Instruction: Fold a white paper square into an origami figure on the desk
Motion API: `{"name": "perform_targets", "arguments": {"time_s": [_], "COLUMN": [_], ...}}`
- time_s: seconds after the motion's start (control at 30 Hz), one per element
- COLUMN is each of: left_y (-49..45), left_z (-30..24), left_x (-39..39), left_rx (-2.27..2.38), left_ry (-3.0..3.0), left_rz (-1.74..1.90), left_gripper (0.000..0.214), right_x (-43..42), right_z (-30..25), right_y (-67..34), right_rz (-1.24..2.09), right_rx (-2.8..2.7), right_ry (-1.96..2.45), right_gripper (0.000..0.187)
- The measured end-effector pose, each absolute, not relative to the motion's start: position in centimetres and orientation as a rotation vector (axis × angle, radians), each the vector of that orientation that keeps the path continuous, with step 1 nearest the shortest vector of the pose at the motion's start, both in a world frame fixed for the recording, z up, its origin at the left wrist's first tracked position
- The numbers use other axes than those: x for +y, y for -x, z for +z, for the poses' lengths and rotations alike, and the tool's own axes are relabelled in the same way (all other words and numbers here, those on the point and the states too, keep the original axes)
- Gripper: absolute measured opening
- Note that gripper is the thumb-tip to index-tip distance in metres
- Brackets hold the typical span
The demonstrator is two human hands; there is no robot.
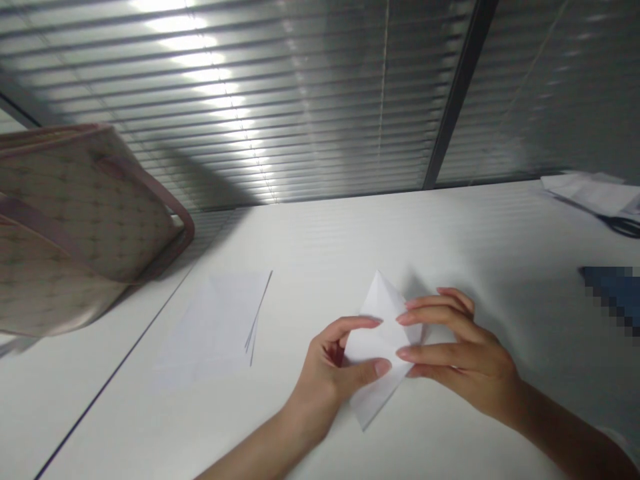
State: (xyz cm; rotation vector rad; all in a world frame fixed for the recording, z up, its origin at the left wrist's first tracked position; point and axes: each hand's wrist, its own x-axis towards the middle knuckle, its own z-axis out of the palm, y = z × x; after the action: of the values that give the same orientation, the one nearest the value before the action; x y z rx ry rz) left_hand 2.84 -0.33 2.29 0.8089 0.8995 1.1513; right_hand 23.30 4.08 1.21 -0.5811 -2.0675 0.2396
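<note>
A folded sheet of white paper (379,340), shaped like a long diamond with pointed ends, lies between my two hands over the white table. My left hand (335,370) grips its left side, thumb on top of the paper and index finger along the upper edge. The other fingers of that hand are partly hidden. From the right, my right hand (465,347) holds the paper's right edge, several fingertips resting on its surface and the thumb at the lower edge.
Left of my hands lie several loose white sheets (215,323) on the table (320,247). A patterned bag (75,233) with pink handles stands at the left. Scissors (620,225) and papers (595,193) are at the far right, above a blurred dark blue thing (615,290). Blinds (325,100) back the table.
</note>
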Motion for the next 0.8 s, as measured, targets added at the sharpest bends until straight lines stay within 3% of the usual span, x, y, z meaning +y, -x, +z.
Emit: {"name": "perform_targets", "arguments": {"time_s": [0.17,0.37,0.5,0.57,0.73,0.8], "left_y": [-2.7,-2.7,-2.3,-1.8,-1.7,-2.1], "left_z": [2.1,2.1,2.2,2.5,3.4,3.7], "left_x": [-0.6,-0.8,-1.0,-1.1,-1.9,-2.2], "left_rx": [0.947,1.114,1.147,1.100,1.121,1.260], "left_ry": [-0.964,-1.191,-1.265,-1.290,-1.476,-1.562], "left_rz": [1.207,1.292,1.199,1.135,1.039,1.096], "left_gripper": [0.062,0.022,0.014,0.021,0.066,0.064], "right_x": [3.9,3.8,3.9,4.0,4.0,3.9], "right_z": [1.1,0.9,0.9,1.0,1.7,2.1], "right_y": [-23.1,-23.0,-22.8,-22.7,-22.4,-22.3], "right_rz": [0.280,0.344,0.388,0.408,0.411,0.390], "right_rx": [-2.052,-2.060,-2.037,-2.017,-1.987,-1.984], "right_ry": [0.607,0.686,0.696,0.684,0.700,0.692], "right_gripper": [0.012,0.026,0.022,0.019,0.013,0.012]}}
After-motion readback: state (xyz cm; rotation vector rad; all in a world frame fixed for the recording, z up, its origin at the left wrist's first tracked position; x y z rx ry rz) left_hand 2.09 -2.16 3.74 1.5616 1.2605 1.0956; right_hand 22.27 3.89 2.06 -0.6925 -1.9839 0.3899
